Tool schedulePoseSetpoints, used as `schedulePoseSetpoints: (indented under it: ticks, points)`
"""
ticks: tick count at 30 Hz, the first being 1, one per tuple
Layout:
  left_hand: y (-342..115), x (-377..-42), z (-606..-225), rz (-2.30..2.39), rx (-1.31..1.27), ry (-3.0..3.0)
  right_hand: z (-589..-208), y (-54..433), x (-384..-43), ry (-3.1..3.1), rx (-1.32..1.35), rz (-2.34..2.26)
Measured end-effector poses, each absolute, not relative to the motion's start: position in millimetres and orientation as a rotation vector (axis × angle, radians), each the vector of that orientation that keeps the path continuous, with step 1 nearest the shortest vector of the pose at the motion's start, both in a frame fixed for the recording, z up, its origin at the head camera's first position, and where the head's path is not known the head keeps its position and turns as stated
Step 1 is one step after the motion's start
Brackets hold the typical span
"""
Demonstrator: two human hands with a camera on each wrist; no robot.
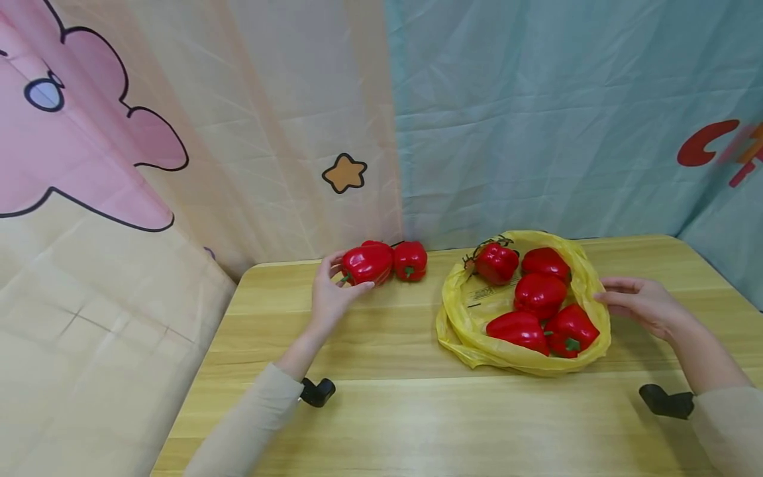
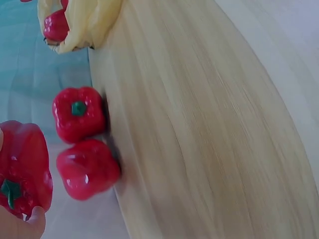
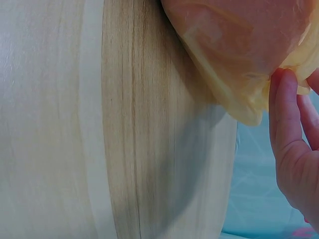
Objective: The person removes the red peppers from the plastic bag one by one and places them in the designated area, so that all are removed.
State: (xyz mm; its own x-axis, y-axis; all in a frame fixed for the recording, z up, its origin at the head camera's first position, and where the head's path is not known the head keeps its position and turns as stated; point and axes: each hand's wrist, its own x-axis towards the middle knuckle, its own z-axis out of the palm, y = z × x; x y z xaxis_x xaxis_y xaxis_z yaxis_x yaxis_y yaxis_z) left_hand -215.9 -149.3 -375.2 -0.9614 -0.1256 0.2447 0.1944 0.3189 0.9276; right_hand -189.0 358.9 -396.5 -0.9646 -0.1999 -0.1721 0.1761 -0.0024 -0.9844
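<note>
A shiny red bell pepper [image 1: 367, 262] with a green stem is held in my left hand [image 1: 331, 297], the thumb at its near side and the fingers at its far left. In the left wrist view this pepper [image 2: 26, 162] is close to the camera. Beside it at the table's back edge stands another bell pepper [image 1: 410, 260]; one more [image 2: 87, 170] is mostly hidden behind the held one in the head view. My right hand [image 1: 646, 306] pinches the right rim of a yellow plastic bag [image 1: 524, 363], which lies wide-mouthed with several red bell peppers [image 1: 540, 295] inside.
The wooden table [image 1: 393, 424] has its back edge against a printed curtain [image 1: 536, 132]. Black wrist mounts [image 1: 318, 393] show on both forearms. The bag takes up the right middle of the table.
</note>
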Motion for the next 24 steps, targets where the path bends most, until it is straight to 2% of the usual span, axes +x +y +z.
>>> schedulePoseSetpoints:
  ticks: [11, 24]
  points:
    - [-182, -220, -379, -1.590, 0.054, -2.309, -395, 360, -189, 2.017, -0.034, -2.058]
    - [-197, -225, -395, -1.587, 0.140, -2.249, -399, 359, -188, 2.015, -0.036, -2.057]
